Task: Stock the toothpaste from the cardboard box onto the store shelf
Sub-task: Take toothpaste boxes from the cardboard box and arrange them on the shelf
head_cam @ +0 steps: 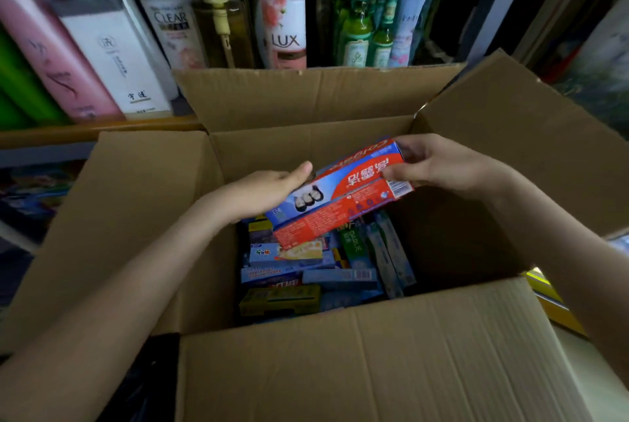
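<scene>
A toothpaste pack (340, 197) is held just above the open cardboard box (374, 370).
The toothpaste pack looks light and stiff, but its thin card could dent, so the ends are good places to hold. The right hand (432, 166) pinches one end. The left hand (269, 186) touches the other side; its fingers are hidden, so I cannot tell if it grips.
</scene>
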